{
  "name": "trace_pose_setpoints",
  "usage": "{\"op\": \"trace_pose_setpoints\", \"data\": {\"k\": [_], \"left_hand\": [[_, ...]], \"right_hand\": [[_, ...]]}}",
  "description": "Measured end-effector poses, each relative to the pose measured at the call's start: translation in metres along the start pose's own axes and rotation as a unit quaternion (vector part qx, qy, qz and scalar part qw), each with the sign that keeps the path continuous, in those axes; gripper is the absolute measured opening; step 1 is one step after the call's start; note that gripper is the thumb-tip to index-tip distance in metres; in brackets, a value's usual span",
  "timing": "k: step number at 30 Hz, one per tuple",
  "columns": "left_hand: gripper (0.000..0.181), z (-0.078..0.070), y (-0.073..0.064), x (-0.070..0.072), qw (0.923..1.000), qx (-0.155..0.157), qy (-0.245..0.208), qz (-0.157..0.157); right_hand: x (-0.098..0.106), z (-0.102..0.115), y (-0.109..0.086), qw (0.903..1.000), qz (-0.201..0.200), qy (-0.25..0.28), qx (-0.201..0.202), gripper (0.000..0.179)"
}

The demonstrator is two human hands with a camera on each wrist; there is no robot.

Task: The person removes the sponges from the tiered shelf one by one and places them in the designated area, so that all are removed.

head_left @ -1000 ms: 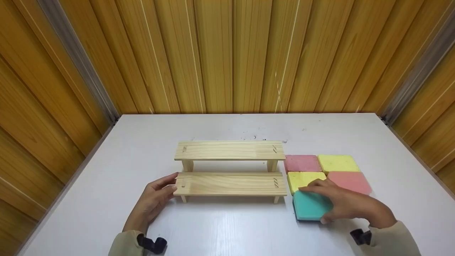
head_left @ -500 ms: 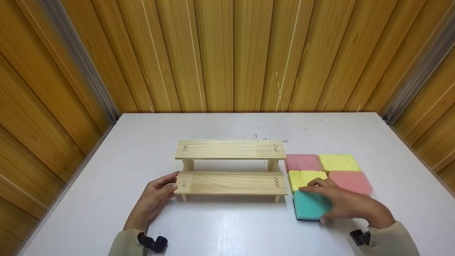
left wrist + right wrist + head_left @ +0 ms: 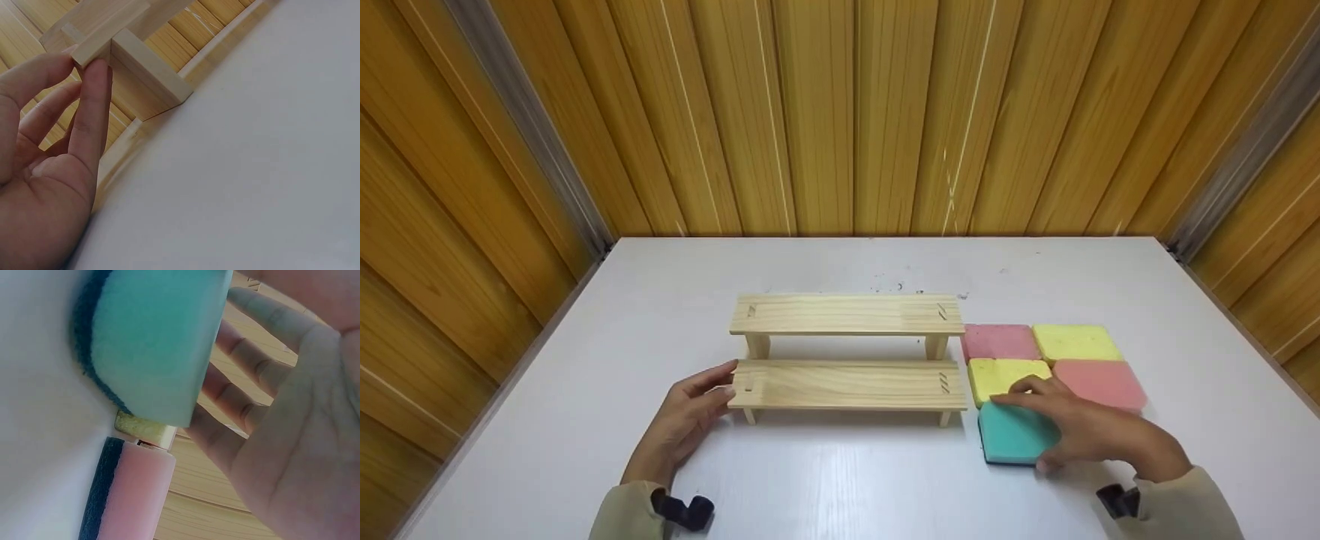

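A pale two-step wooden stand is at the middle of the table. My left hand is at the left end of its lower board, which thumb and fingers pinch; in the left wrist view the fingertips meet the board end above a leg. To the right of the stand, my right hand holds a green sponge with a dark scouring layer underneath, fingers at its far edge and thumb at its near right corner. The right wrist view shows the sponge close up, beside the palm.
Behind the green sponge lie a yellow sponge and a pink one. Farther back are a darker pink sponge and another yellow sponge. Wood-patterned walls bound the white table at the back and sides.
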State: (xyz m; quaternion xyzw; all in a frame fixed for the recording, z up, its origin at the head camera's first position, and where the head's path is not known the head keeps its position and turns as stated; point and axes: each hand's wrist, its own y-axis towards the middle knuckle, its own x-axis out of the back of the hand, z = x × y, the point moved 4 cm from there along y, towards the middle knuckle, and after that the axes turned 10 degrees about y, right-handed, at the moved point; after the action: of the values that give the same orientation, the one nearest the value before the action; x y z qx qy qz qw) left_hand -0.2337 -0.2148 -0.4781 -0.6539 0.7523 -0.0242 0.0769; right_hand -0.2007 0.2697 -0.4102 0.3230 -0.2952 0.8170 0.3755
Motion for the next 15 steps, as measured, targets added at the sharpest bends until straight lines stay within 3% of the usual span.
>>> {"op": "trace_pose_setpoints", "data": {"k": [8, 15], "left_hand": [[0.052, -0.0018, -0.0012, -0.0008, 1.0000, -0.005, 0.005, 0.000], [0.053, -0.0022, -0.0007, -0.0011, 0.9999, -0.006, 0.009, 0.005]], "right_hand": [[-0.0011, -0.0001, 0.0005, 1.0000, 0.004, 0.001, -0.004, 0.086], [-0.0007, -0.0008, 0.0000, 0.9997, 0.001, -0.013, 0.018, 0.086]]}}
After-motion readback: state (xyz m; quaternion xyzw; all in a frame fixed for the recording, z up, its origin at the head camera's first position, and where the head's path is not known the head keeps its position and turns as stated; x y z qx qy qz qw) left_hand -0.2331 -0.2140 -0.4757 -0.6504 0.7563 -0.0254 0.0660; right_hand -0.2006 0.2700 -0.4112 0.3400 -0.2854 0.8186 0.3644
